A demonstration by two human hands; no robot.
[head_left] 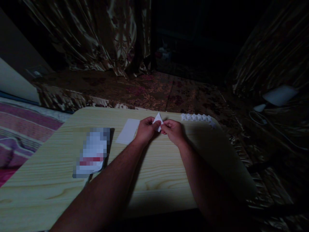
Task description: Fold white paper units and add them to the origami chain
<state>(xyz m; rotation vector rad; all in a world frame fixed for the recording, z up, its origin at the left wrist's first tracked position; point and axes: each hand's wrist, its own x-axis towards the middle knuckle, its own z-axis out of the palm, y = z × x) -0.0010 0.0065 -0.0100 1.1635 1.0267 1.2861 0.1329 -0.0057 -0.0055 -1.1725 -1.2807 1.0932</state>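
Both hands meet over the far middle of a light wooden table [156,174]. My left hand [145,130] and my right hand [173,130] pinch a small white folded paper piece [158,120], a pointed triangle that sticks up between the fingertips. Just left of my left hand a flat white paper rectangle [127,131] lies on the table. A row of several small white folded paper pieces [196,117] lines the table's far right edge, a short way from my right hand.
A blurred white and red packet [93,151] lies on the table's left half. Dark patterned fabric [145,90] covers the floor beyond, with curtains [96,35] behind. A striped mat [21,129] lies at left; a white device with a cable [277,96] sits at right.
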